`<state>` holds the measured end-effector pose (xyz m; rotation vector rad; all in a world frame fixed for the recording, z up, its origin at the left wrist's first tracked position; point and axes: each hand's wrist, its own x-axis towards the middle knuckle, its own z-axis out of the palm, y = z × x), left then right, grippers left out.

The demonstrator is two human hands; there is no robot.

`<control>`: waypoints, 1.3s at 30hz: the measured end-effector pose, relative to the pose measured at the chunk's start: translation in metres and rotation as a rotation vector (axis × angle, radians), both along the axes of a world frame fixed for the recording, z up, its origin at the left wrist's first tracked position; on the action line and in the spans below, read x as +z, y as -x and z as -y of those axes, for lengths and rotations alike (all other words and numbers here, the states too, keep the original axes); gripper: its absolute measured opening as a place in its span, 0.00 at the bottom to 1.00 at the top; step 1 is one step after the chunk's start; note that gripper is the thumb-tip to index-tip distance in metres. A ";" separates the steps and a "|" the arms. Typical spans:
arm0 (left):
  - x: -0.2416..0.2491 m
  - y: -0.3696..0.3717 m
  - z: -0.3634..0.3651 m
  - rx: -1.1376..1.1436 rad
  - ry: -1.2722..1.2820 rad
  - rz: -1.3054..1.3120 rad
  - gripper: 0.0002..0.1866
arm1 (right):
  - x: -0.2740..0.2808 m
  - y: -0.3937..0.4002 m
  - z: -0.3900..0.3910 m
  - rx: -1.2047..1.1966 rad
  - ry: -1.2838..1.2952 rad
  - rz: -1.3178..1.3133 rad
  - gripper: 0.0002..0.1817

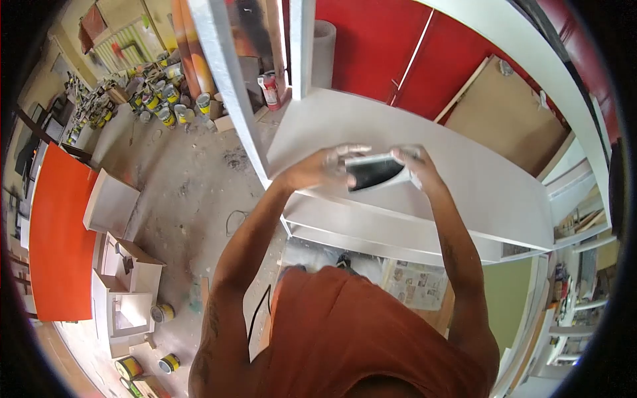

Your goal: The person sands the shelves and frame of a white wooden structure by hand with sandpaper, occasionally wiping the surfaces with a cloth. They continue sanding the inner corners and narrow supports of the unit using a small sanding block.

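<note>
Both of my hands are raised over the pale shelf board [484,179] of a white-framed furniture piece. Between them is a bent sheet of sandpaper [379,174], black on the face toward me and pale along its edge. My left hand [324,168] grips its left end, slightly blurred by motion. At the other end, my right hand [417,163] has its fingers closed on the sheet, with whitish dust on the fingertips. A white upright post [229,79] rises just beyond my left forearm.
Several paint cans [166,114] crowd the far-left floor. An orange panel [63,232] and a small white cabinet [126,295] stand to the left. A red bottle [270,91] is behind the post. A brown board [501,113] leans at the back right.
</note>
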<state>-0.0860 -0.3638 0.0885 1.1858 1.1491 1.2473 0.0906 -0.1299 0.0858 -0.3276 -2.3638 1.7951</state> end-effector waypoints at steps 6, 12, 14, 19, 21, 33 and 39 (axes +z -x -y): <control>-0.001 -0.023 -0.048 0.083 -0.162 -0.131 0.42 | 0.005 0.020 -0.013 -0.150 0.384 -0.139 0.22; -0.020 -0.058 -0.068 0.208 -0.221 0.459 0.43 | 0.002 0.035 -0.036 -0.414 -0.174 -0.143 0.26; -0.019 -0.080 -0.080 0.317 -0.173 0.416 0.40 | 0.000 0.044 -0.038 -0.433 -0.229 -0.163 0.27; 0.012 -0.066 -0.086 0.493 0.010 0.176 0.32 | -0.003 0.045 -0.057 -0.412 -0.390 -0.241 0.24; 0.018 -0.040 -0.091 0.451 -0.210 -0.740 0.28 | -0.009 0.042 -0.094 -0.341 -0.507 -0.255 0.23; -0.086 0.141 -0.115 0.481 -0.029 -1.280 0.22 | -0.101 -0.019 -0.267 -0.646 -1.052 0.388 0.25; -0.097 0.176 -0.142 0.587 -0.226 -1.406 0.26 | -0.165 -0.014 -0.326 -0.659 -1.246 0.331 0.27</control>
